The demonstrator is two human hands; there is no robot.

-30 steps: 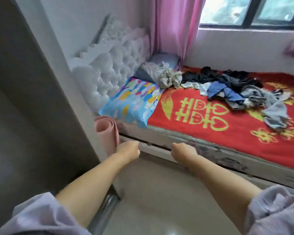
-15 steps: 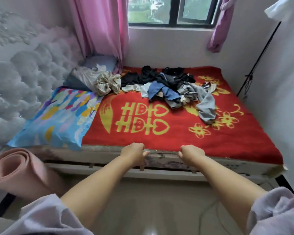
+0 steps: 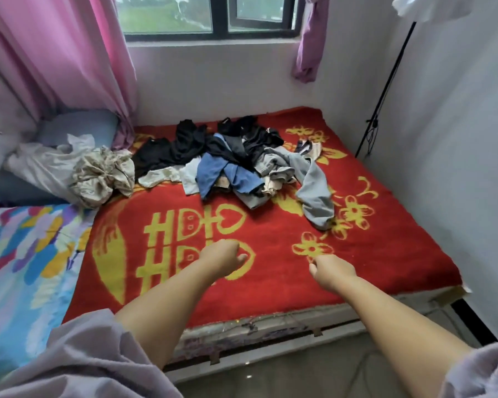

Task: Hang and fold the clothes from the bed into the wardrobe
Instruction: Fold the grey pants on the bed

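Your left hand (image 3: 223,258) and right hand (image 3: 332,272) reach out over the red blanket (image 3: 270,239) at the middle of the frame, both with fingers curled and holding nothing. Above them, toward the centre top, the pile of clothes (image 3: 236,165) lies tangled on the blanket, black, blue, white and grey pieces overlapping. A crumpled beige cloth (image 3: 104,175) sits just left of the pile. At the lower left lies a multicoloured pillow (image 3: 26,254). A pink curtain (image 3: 61,53) hangs at the upper left beside the window (image 3: 210,18).
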